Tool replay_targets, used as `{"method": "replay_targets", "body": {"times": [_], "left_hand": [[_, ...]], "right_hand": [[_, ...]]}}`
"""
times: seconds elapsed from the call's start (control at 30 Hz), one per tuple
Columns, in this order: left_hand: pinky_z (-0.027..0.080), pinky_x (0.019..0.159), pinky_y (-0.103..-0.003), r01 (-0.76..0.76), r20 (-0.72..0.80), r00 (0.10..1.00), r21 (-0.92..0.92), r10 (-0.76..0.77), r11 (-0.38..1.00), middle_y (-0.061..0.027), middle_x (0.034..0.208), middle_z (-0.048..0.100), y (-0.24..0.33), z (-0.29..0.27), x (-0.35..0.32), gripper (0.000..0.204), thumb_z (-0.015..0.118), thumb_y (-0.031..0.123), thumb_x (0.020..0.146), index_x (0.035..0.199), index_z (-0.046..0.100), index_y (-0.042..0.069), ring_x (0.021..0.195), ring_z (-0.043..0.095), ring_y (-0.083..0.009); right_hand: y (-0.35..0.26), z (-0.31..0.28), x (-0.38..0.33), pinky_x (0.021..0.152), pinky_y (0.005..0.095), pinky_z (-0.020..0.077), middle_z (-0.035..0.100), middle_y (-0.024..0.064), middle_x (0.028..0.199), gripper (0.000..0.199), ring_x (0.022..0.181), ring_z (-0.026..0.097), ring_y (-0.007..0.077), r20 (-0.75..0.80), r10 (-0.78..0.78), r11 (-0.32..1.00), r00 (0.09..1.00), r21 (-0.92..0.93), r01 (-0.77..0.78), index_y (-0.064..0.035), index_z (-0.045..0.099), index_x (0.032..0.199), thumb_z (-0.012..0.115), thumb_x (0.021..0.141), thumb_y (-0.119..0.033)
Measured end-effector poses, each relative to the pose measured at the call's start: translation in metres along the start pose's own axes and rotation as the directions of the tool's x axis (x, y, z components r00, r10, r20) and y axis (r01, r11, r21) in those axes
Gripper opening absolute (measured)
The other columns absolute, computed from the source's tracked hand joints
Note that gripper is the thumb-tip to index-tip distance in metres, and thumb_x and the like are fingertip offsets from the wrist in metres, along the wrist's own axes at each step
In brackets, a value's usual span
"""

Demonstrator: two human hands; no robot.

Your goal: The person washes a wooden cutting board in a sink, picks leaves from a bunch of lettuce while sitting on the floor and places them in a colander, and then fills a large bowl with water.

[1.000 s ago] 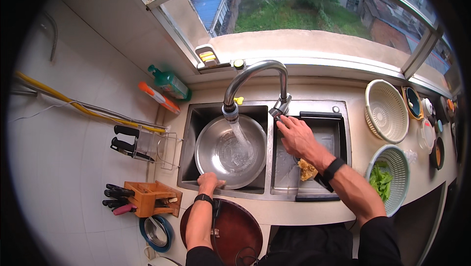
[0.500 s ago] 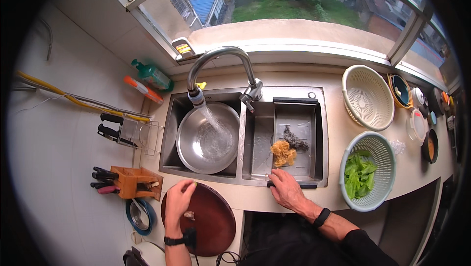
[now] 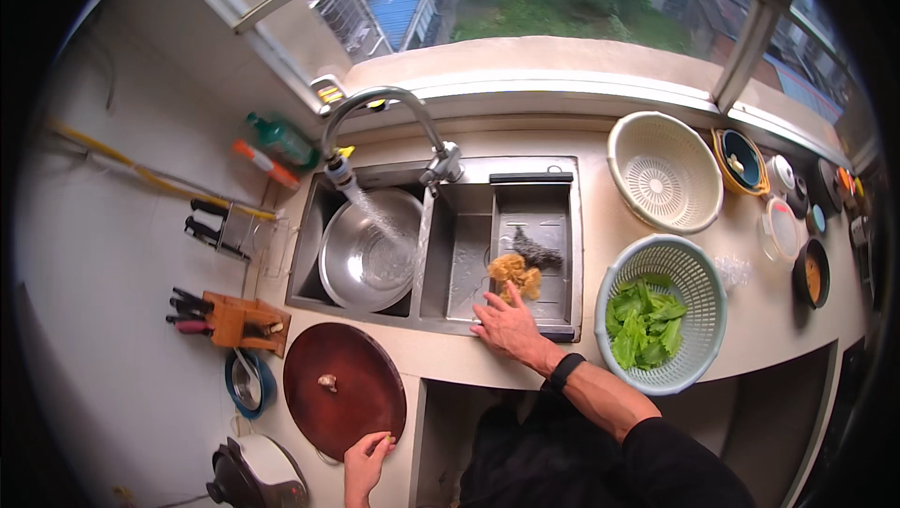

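Note:
My left hand is at the near edge of a round dark-red chopping board, thumb and fingers pinched together. Whatever they hold, if anything, is too small to make out. A small pale lump, perhaps garlic, lies on the board. My right hand reaches over the sink's front rim, fingers spread and holding nothing. Its fingertips are at the yellow scrubber in the right basin; whether they touch it I cannot tell. Beside that lies a grey steel-wool scourer.
Water runs from the tap into a steel bowl in the left basin. To the right stand a blue-grey colander with green leaves and a cream colander. A knife block stands left, above a rice cooker.
My left hand has drawn back from above the board to its near edge, uncovering the pale lump. My right hand has moved forward toward the yellow scrubber. The whole view has shifted.

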State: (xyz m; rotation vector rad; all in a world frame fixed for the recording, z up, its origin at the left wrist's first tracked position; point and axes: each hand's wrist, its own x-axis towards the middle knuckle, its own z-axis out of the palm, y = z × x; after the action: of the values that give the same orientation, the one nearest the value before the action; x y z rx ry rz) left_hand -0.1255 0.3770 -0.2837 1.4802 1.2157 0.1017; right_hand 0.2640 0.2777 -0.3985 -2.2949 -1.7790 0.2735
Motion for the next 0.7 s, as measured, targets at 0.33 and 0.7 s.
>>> {"method": "replay_targets", "body": {"times": [0.33,0.7], "left_hand": [[0.056,0.082,-0.030,-0.043,-0.090,0.995,-0.021,0.040,0.999,-0.0103,0.099,0.077,-0.063,-0.032,-0.025,0.026,0.069,0.019,0.098,0.116,0.072,0.000,0.090,0.073,-0.0147],[0.055,0.068,-0.035,0.136,-0.437,0.887,-0.059,-0.148,0.989,-0.0119,0.080,0.073,-0.175,-0.113,-0.008,0.027,0.072,0.027,0.095,0.095,0.072,0.000,0.074,0.071,-0.0214]], "right_hand": [[-0.066,0.004,-0.012,0.120,0.0518,0.0324,0.050,0.0239,0.146,0.061,0.138,0.047,0.0393,-0.190,-0.059,0.991,0.980,0.109,0.080,0.0040,0.051,0.141,0.070,0.089,-0.023],[-0.084,0.010,-0.007,0.123,0.0493,0.0281,0.046,0.0193,0.153,0.059,0.144,0.042,0.0339,-0.138,-0.133,0.991,0.981,-0.046,0.128,0.0007,0.049,0.145,0.065,0.093,-0.023]]}}
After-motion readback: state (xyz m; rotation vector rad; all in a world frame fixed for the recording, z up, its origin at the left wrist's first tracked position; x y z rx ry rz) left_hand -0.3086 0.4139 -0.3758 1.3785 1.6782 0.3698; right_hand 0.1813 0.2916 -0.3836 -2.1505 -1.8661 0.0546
